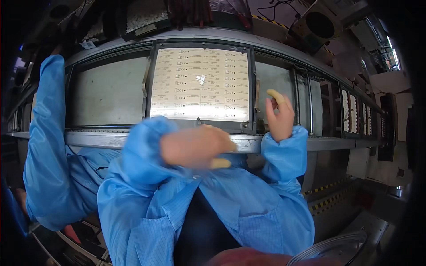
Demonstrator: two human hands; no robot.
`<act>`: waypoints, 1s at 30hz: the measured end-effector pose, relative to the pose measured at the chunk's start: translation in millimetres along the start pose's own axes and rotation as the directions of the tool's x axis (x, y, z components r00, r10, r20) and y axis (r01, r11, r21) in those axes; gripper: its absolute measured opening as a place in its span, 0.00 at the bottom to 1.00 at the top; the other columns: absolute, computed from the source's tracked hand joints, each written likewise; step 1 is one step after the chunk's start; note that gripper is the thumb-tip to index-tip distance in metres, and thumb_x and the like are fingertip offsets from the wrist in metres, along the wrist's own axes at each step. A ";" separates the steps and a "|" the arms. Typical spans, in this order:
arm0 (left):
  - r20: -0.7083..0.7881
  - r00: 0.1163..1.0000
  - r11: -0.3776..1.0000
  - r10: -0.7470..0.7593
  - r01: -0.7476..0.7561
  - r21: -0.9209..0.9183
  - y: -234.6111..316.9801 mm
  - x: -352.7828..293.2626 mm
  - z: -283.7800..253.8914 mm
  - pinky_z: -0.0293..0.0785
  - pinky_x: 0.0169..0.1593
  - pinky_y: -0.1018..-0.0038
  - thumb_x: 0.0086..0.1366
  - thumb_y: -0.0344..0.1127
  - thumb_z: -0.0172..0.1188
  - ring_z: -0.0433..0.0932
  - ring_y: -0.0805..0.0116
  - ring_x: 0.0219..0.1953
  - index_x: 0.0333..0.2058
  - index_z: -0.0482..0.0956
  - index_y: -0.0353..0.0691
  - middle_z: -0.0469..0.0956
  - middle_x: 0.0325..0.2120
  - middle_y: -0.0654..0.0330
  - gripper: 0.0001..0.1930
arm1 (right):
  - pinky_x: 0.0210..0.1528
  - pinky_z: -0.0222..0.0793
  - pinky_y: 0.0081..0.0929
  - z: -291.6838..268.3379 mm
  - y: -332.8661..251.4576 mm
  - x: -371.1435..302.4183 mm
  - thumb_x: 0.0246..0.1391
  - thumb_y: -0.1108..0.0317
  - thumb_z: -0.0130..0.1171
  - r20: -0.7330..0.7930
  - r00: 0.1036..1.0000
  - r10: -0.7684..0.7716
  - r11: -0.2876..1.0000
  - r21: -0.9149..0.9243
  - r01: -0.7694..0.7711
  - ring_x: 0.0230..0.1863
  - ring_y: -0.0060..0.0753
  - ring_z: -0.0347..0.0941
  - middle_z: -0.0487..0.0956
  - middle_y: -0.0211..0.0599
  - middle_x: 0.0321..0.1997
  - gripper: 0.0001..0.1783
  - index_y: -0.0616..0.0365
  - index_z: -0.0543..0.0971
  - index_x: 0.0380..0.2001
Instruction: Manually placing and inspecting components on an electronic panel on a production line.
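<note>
A cream panel with rows of small printed labels lies in a dark rectangular frame on the conveyor. Several small white pieces sit loose in a cluster near its middle. My left hand, smeared by motion, is raised in front of the panel's near edge. Yellow finger covers show on it, but whether it holds anything is unclear. Beside the frame's right side is my right hand, its fingers bent and a gap between thumb and index finger. A yellow cover is on one fingertip, and nothing shows in its grasp.
A metal conveyor rail runs along the near side. At the left, another person's blue sleeve reaches over the line. More frames with white pieces stand farther right. Behind the conveyor is a box-like machine with a round dark opening.
</note>
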State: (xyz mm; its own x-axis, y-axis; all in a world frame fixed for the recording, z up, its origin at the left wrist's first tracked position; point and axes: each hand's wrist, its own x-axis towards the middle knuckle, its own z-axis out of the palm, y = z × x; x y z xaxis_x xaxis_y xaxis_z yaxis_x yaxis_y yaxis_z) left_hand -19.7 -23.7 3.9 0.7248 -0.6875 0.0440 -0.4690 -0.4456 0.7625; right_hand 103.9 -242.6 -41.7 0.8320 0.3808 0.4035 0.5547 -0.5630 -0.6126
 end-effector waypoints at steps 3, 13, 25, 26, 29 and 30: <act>-0.029 0.969 0.970 -0.244 0.244 -0.016 -27.4 -30.1 -52.2 0.71 0.46 0.66 0.57 0.36 0.59 0.75 0.55 0.41 0.42 0.74 0.33 0.76 0.38 0.48 0.16 | 0.31 0.66 0.24 12.1 -23.7 18.9 0.49 0.76 0.57 0.160 0.986 -0.056 0.994 0.100 0.041 0.27 0.31 0.70 0.72 0.36 0.26 0.14 0.58 0.77 0.42; -0.607 0.739 0.902 -0.293 0.424 0.081 -108.1 -19.7 -63.3 0.71 0.47 0.66 0.52 0.25 0.57 0.74 0.52 0.41 0.40 0.77 0.35 0.75 0.37 0.50 0.15 | 0.43 0.69 0.34 107.0 -45.0 81.9 0.51 0.72 0.56 0.513 0.817 -0.264 0.939 -0.056 0.338 0.40 0.44 0.71 0.73 0.41 0.35 0.13 0.56 0.77 0.42; -0.549 0.827 0.863 -0.124 0.362 0.352 -121.0 8.1 -44.9 0.69 0.44 0.64 0.54 0.29 0.57 0.72 0.53 0.38 0.36 0.77 0.37 0.74 0.32 0.53 0.09 | 0.31 0.70 0.22 42.0 -37.0 60.3 0.46 0.74 0.58 0.427 0.904 0.030 0.996 0.065 -0.063 0.24 0.30 0.72 0.74 0.39 0.23 0.09 0.61 0.74 0.33; -0.547 0.824 0.861 -0.146 0.379 0.341 -118.2 8.2 -46.1 0.69 0.44 0.64 0.54 0.29 0.57 0.72 0.53 0.38 0.35 0.77 0.37 0.74 0.32 0.53 0.09 | 0.29 0.69 0.20 37.0 -34.2 55.4 0.46 0.74 0.58 0.408 0.912 0.042 0.994 0.073 -0.079 0.23 0.28 0.71 0.73 0.38 0.22 0.08 0.61 0.74 0.33; -0.535 0.821 0.854 -0.199 0.413 0.315 -112.7 6.0 -49.9 0.69 0.46 0.64 0.55 0.29 0.56 0.73 0.53 0.39 0.36 0.76 0.37 0.75 0.33 0.53 0.09 | 0.31 0.70 0.25 28.4 -30.3 41.6 0.47 0.75 0.57 0.403 0.913 0.072 0.995 -0.095 -0.036 0.25 0.33 0.73 0.74 0.41 0.24 0.07 0.61 0.73 0.32; -0.531 0.816 0.846 -0.230 0.437 0.306 -111.5 5.3 -51.1 0.68 0.48 0.64 0.55 0.29 0.56 0.73 0.54 0.41 0.38 0.76 0.38 0.75 0.34 0.53 0.11 | 0.31 0.70 0.25 29.4 -28.7 37.8 0.47 0.75 0.57 0.402 0.912 0.079 0.994 -0.100 -0.042 0.25 0.33 0.73 0.74 0.41 0.24 0.07 0.61 0.73 0.32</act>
State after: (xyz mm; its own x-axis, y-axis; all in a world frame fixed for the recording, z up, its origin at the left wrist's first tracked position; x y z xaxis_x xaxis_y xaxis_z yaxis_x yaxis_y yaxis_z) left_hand 62.2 51.7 -48.0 0.9670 -0.1540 0.2028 -0.2338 -0.8528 0.4670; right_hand 119.3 -190.5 -28.8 0.8004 0.5976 0.0465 0.5170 -0.6491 -0.5580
